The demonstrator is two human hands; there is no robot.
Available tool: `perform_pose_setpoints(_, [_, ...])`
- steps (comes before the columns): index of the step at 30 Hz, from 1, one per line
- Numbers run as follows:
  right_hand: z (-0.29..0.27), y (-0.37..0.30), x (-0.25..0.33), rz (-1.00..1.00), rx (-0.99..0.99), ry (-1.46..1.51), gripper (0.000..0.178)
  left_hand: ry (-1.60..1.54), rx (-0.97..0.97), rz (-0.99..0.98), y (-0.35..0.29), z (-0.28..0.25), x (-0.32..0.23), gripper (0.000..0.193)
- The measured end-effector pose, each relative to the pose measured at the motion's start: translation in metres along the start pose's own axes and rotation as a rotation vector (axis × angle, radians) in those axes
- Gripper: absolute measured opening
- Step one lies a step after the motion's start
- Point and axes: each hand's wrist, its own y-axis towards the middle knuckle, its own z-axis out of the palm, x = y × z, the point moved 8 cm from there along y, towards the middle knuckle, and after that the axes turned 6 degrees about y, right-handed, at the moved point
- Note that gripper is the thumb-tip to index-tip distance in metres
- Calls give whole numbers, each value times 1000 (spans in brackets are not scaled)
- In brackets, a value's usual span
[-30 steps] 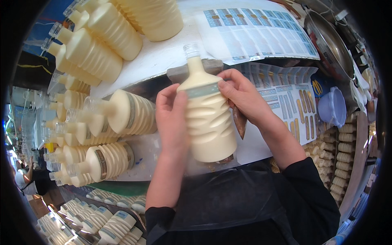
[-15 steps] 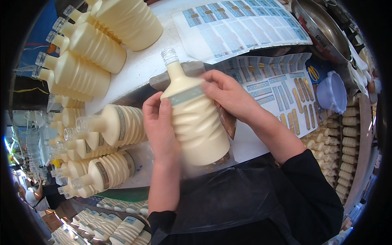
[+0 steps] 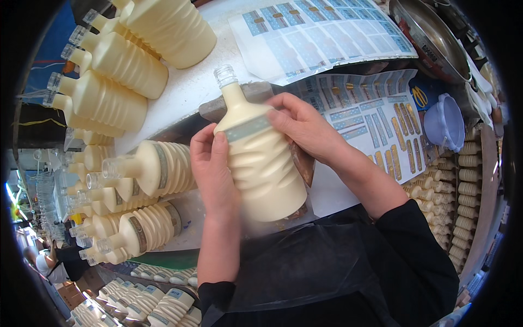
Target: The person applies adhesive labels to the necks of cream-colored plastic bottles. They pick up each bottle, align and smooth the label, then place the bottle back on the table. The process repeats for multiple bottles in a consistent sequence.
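A cream bottle with wavy ridges and a clear glass neck lies tilted in front of me, neck pointing away. Around its shoulder runs a grey-blue patterned label strip. My left hand grips the bottle's left side, the thumb against the strip's left end. At the strip's right end, my right hand presses with thumb and curled fingers. Behind and under the bottle, a dark brown block shows in part. The bottle's underside is hidden.
Several unlabelled cream bottles stand at the upper left; banded bottles lie below them. Label sheets spread across the top and right. A lilac bucket and a metal pan sit at the right, near racks of bottles.
Both hands keep almost the same hold on the bottle and its label strip. The whole view has shifted very slightly.
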Motion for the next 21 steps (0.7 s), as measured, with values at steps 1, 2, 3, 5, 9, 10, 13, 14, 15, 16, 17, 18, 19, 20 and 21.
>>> perform_pose_setpoints(1, [0,0,-1,-3,0,6,31,-9,3,-2,0,0,0,24])
perform_pose_setpoints(2, [0,1,-2,-6,0,11,31,-19,7,-3,0,1,0,24])
perform_pose_setpoints(3, [0,1,-2,-8,1,16,32,-19,9,-7,0,1,0,24])
perform_pose_setpoints(5, [-1,2,2,-23,7,-19,32,-19,13,-16,1,1,0,24])
perform_pose_setpoints(9, [2,2,1,-28,-13,-41,32,-19,15,-20,0,2,0,24])
perform_pose_setpoints(10, [1,2,0,-28,-13,-47,32,-18,13,-22,0,2,0,24])
perform_pose_setpoints(13, [1,2,1,-29,-12,-66,33,-19,7,-26,0,2,0,24])
perform_pose_setpoints(14, [1,1,2,-31,-12,-72,33,-20,4,-26,0,1,0,24])
perform_pose_setpoints(15, [2,1,3,-32,-13,-77,33,-24,8,-22,0,1,1,24])
perform_pose_setpoints(16, [2,1,3,-32,-14,-72,33,-27,11,-19,0,1,1,24])
perform_pose_setpoints(17, [2,1,2,-31,-16,-66,33,-31,15,-15,0,1,1,24])
perform_pose_setpoints(18, [2,1,2,-31,-18,-60,33,-29,14,-16,0,1,1,24])
perform_pose_setpoints(19, [2,1,2,-28,-18,-66,33,-27,12,-17,0,1,1,24])
perform_pose_setpoints(20, [1,0,2,-25,-19,-73,33,-24,11,-17,0,1,2,24])
perform_pose_setpoints(21, [1,0,2,-22,-19,-79,33,-20,0,-11,0,0,2,22])
